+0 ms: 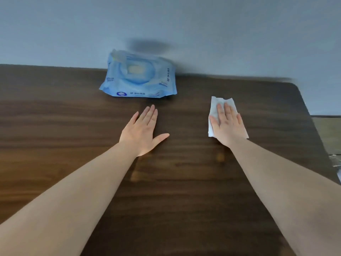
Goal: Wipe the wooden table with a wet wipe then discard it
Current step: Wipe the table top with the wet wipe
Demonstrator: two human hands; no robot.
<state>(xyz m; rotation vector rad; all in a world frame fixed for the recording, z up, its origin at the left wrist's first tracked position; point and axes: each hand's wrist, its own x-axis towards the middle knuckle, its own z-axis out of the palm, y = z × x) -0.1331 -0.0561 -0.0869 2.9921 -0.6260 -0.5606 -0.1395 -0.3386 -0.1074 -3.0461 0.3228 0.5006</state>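
Observation:
A dark wooden table (pixel 55 145) fills most of the view. My right hand (pixel 227 126) lies flat, palm down, on a white wet wipe (pixel 215 106) spread on the table at the right, fingers pointing away from me. The wipe shows above and to the left of the hand. My left hand (pixel 143 132) rests flat on the bare wood near the middle, fingers together and thumb out, holding nothing.
A blue pack of wet wipes (pixel 138 78) lies at the table's far edge against a grey wall (pixel 184 24), just beyond my left hand. The table's rounded far right corner (pixel 295 85) and right edge are close to the wipe; floor shows beyond.

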